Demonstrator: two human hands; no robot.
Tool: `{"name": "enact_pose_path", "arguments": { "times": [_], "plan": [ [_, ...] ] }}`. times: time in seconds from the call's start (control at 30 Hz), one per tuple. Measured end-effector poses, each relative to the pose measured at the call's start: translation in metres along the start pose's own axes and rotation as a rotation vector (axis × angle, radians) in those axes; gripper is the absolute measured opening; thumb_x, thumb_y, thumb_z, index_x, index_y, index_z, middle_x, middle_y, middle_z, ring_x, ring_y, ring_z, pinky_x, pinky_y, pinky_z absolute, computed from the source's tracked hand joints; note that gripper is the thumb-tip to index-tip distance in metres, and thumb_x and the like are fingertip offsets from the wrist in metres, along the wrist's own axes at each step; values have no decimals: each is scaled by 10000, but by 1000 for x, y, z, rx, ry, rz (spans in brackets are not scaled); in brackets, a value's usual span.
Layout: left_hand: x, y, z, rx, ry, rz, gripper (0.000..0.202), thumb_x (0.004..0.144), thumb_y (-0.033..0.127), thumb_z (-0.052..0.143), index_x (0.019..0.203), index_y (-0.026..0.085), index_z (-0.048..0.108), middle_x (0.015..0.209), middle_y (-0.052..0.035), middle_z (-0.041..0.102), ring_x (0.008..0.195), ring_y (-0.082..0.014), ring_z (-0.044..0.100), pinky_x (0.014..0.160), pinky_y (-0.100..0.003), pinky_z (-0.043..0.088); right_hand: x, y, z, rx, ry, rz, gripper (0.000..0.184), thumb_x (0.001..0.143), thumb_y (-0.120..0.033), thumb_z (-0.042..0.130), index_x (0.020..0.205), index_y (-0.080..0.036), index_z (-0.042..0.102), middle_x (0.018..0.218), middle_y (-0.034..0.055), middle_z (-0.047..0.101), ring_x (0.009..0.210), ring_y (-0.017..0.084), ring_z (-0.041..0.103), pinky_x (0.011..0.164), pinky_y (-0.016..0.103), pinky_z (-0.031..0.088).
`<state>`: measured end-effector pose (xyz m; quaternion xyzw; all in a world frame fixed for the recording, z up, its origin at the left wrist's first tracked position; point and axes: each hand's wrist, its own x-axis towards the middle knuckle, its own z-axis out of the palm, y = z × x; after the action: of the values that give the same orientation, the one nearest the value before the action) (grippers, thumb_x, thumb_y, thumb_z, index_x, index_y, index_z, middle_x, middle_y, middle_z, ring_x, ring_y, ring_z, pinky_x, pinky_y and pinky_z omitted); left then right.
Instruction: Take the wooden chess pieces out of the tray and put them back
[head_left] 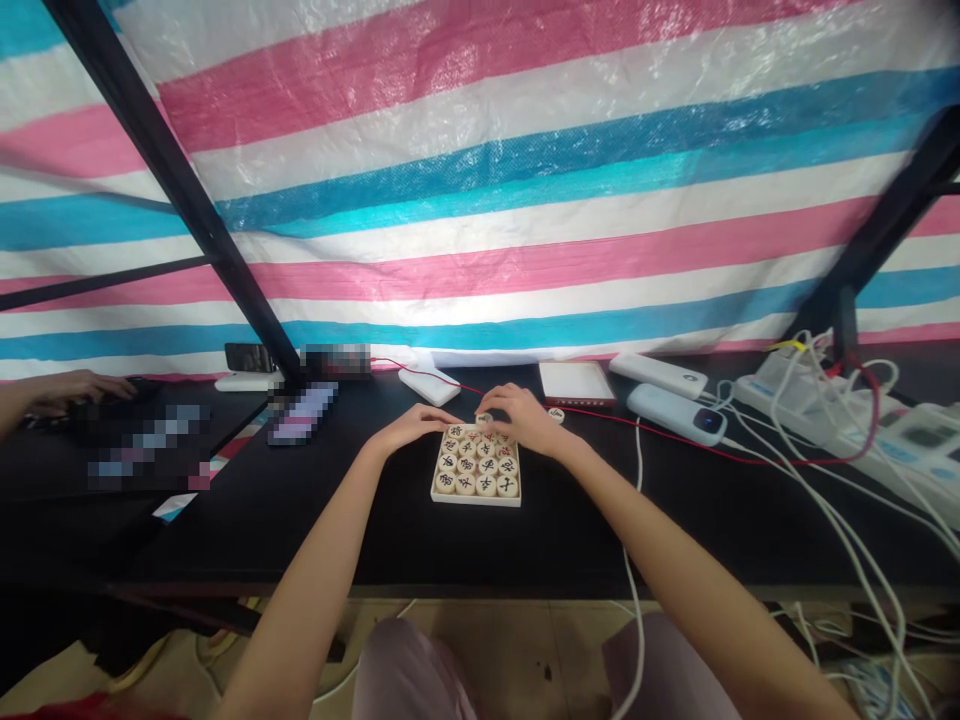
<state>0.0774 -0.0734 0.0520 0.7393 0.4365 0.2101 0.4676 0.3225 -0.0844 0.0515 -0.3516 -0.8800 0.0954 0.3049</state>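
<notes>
**Fingers [502, 396] of the right hand [526, 422] pinch a disc [484, 419] at the box's far edge**

Thumb and fingertips close around the disc, though the hand covers part of the grip. The white box [475, 500] sits on the black table [405, 545], between the forearms, holding rows of discs with black or red characters. The right hand hides much of its far right corner, so the red-marked discs there show only in part and the number in the back row cannot be told.

The left hand [415, 424] reaches the far left corner, fingers nearly straight and close together; whether they grip the wall or merely rest on it cannot be told.

A loose disc [556, 415] lies just beyond the right wrist, its marking too small to read. Behind it stands a shallow tray [576, 383]. A red cable [626, 416] passes partly behind the right hand.

Bare tabletop runs from the box to the near edge, and widely on its left. On the right, a white cable [640, 470] crosses that edge; farther over, a power strip [825, 410] is cut off. At far left, another person's hand [82, 392] enters, partly pixelated below.
</notes>
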Motion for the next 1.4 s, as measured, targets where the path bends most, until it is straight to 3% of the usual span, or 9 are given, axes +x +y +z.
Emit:
{"name": "enact_pose_path", "arguments": {
  "times": [0.13, 0.3, 0.5, 0.63, 0.87, 1.03, 1.13, 1.2, 1.4],
  "plan": [
    [0, 0, 0, -19, -1, 5, 303, 744, 270, 601, 1006, 174, 719, 1061, -51, 701, 1064, -234, 593, 979, -312, 394, -21, 28, -34, 174, 163, 181, 257, 822, -396, 573, 976, -203, 646, 963, 51, 651, 802, 167, 579, 727, 314, 448],
    [1, -6, -3, -19, -17, 19, 306, 746, 296, 608, 1007, 179, 719, 1072, -50, 697, 1075, -241, 588, 987, -322, 388, -73, 62, -63, 17, 129, 337, 257, 799, -400, 562, 936, -198, 643, 861, 54, 664, 679, 173, 591, 676, 325, 477],
    [0, -7, -5, 1, -19, 42, 307, 753, 307, 608, 1016, 192, 717, 1073, -40, 697, 1081, -235, 583, 983, -307, 383, -92, 75, -53, -77, 56, 295, 189, 822, -293, 514, 946, -198, 620, 921, 63, 634, 751, 178, 602, 742, 352, 488],
    [-1, -7, -5, 0, -19, 43, 314, 757, 315, 605, 1025, 193, 715, 1077, -40, 696, 1087, -237, 580, 983, -302, 378, -91, 86, -42, -57, 99, 257, 188, 786, -207, 518, 951, -193, 607, 964, 67, 572, 751, 157, 594, 743, 345, 507],
    [1, -10, -5, -4, -25, 55, 317, 754, 315, 610, 1024, 186, 714, 1089, -45, 692, 1092, -240, 577, 981, -310, 383, -95, 96, -32, -23, 199, 253, 212, 761, -221, 536, 969, -188, 512, 922, 68, 548, 769, 174, 581, 753, 373, 521],
    [2, -13, -5, 3, -8, 66, 306, 751, 314, 617, 1008, 185, 721, 1076, -41, 697, 1090, -240, 577, 994, -312, 371, -94, 75, -39, -208, 177, 252, 246, 760, -144, 453, 997, -188, 503, 965, 95, 564, 866, 215, 571, 790, 396, 483],
    [2, -15, -6, -8, -15, 80, 298, 751, 307, 619, 1004, 191, 723, 1073, -36, 698, 1081, -235, 581, 992, -306, 372, -85, 43, -45, -388, 168, 233, 270, 778, -109, 427, 991, -196, 567, 995, 103, 590, 943, 255, 551, 808, 418, 441],
    [1, -15, -6, -13, -22, 84, 298, 750, 304, 620, 1006, 191, 723, 1071, -37, 699, 1075, -233, 584, 987, -304, 375, -73, 18, -42, -363, 134, 174, 275, 809, -115, 425, 977, -213, 619, 1023, 89, 603, 959, 247, 550, 823, 411, 430],
    [-1, -14, -5, -29, -19, 96, 299, 747, 295, 618, 1007, 190, 722, 1084, -35, 694, 1089, -232, 575, 981, -301, 383, -28, -31, -16, -40, -265, -70, 283, 854, -227, 519, 1073, -321, 670, 1093, 34, 614, 976, 195, 552, 849, 359, 434]
  ]
}}
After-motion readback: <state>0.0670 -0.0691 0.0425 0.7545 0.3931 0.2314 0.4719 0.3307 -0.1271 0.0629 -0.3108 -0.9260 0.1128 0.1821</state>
